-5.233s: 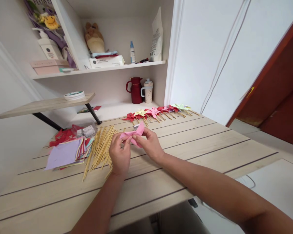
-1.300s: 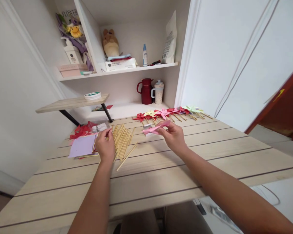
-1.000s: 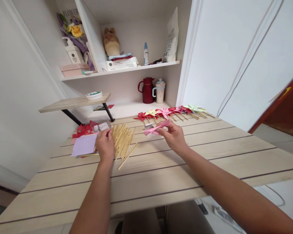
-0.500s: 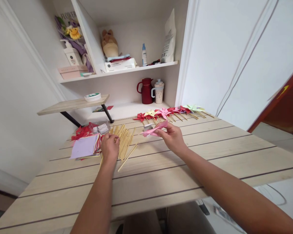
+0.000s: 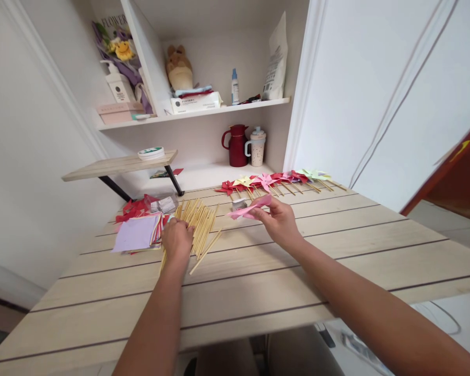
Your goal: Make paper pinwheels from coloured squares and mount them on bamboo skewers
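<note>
My right hand pinches a pink paper pinwheel between thumb and fingers, lifted above the table. Below and behind it is a small box, partly covered by the paper. On the left, my left hand reaches down with curled fingers at the near-left side of a spread of thin wooden sticks. What its fingertips grip, if anything, is hidden. A stack of square coloured paper, lilac on top, lies just left of that hand.
Finished pinwheels on sticks line the table's back right. Red paper pieces and a clear plastic box lie behind the paper stack. A small raised shelf stands at back left; a red jug and a cup stand behind.
My left hand has dipped slightly, its fingers lower among the sticks. My right hand still holds the pink pinwheel in nearly the same place. The view has shifted a little.
</note>
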The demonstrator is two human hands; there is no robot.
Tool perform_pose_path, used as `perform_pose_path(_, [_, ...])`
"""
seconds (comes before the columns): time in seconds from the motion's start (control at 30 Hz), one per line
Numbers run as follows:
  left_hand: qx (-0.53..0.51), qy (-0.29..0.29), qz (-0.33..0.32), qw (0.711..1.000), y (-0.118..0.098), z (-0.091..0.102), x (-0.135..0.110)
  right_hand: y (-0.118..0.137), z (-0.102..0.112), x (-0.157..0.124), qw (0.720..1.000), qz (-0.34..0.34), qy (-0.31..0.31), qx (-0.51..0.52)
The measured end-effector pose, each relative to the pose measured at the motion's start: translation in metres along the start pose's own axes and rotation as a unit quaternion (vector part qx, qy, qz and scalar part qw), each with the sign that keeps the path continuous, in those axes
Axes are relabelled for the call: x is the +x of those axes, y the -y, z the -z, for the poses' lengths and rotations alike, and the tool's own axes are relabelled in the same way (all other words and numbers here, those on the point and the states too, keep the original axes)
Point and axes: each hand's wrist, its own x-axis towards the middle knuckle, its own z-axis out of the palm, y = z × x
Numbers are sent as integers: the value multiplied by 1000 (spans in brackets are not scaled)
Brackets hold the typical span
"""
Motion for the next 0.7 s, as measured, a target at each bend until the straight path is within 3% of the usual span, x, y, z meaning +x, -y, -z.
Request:
perform_pose_path(0.27, [48,12,45,998,-9,9,-4,-4,-1,-2,1000,-5,12,11])
perform_pose_path(0.7, [-12,-71,48,996,-11,12,-8,-2,-3,-4,999,-6,26,36])
